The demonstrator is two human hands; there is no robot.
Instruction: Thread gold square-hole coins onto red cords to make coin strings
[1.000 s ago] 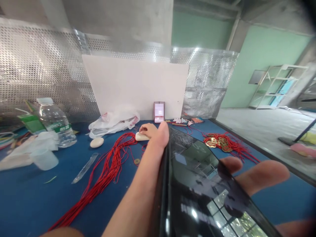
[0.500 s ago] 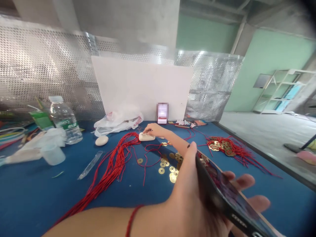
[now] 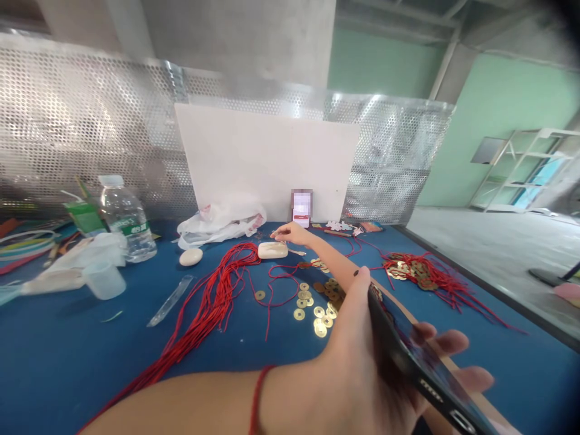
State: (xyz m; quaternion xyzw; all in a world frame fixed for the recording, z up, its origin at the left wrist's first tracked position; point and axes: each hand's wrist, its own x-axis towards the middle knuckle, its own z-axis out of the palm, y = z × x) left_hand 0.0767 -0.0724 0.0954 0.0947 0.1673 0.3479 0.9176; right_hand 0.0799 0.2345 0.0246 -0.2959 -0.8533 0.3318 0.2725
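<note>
My left hand [image 3: 362,356], with a red cord round its wrist, holds a dark phone [image 3: 421,362] at the lower right. Behind the phone my right arm reaches to the table's far side. There my right hand [image 3: 292,232] is just above a white oblong case [image 3: 272,250], its fingertips pinched together on something too small to make out. A white cable end [image 3: 296,252] lies beside the case. Left of the case spreads a bundle of red cords [image 3: 220,287]. Gold coins [image 3: 319,314] with square holes lie nearer, partly hidden by my left hand.
More coins on red cords [image 3: 417,272] lie at the right. A white plastic bag [image 3: 222,225], a lit phone [image 3: 301,208] and a white board [image 3: 272,157] stand or lie at the back. At left are a water bottle [image 3: 129,220], a cup [image 3: 104,280] and a clear strip [image 3: 170,301].
My right hand has come up off the white case, its fingertips now above it. More of the case and the cable end show. The whole view has shifted slightly.
</note>
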